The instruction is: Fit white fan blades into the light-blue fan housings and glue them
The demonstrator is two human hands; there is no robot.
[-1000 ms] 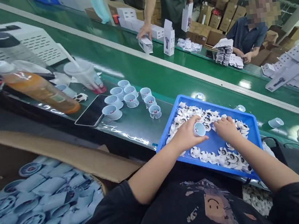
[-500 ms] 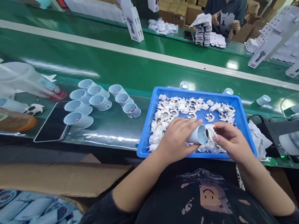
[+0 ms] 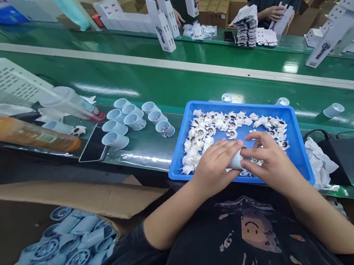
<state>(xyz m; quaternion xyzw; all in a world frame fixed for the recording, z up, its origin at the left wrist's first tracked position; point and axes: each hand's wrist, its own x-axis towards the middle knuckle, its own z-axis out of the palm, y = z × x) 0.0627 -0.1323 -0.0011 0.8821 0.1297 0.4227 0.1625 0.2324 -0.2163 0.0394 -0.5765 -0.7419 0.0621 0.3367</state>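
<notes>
My left hand (image 3: 216, 166) is closed round a small pale blue cup-shaped housing (image 3: 235, 162), held on its side over the near edge of a blue tray (image 3: 300, 155). My right hand (image 3: 267, 162) meets it from the right, fingers pressed against the cup's open mouth; what they hold there is hidden. Several white fan impellers (image 3: 215, 124) lie scattered in the tray. To the left on the bench stand several finished blue cups (image 3: 133, 120), mouths up.
A cardboard box of blue housings (image 3: 66, 255) sits at lower left. A phone (image 3: 93, 144), an orange drink bottle (image 3: 23, 133) and a lidded cup (image 3: 69, 103) lie on the bench. Loose cups (image 3: 333, 109) ride the green conveyor (image 3: 170, 81). Other people handle white cartons (image 3: 163, 25) across it.
My right hand left the tray with a white part and came against the cup's mouth. Both hands drew toward the tray's near edge. The camera shifted slightly.
</notes>
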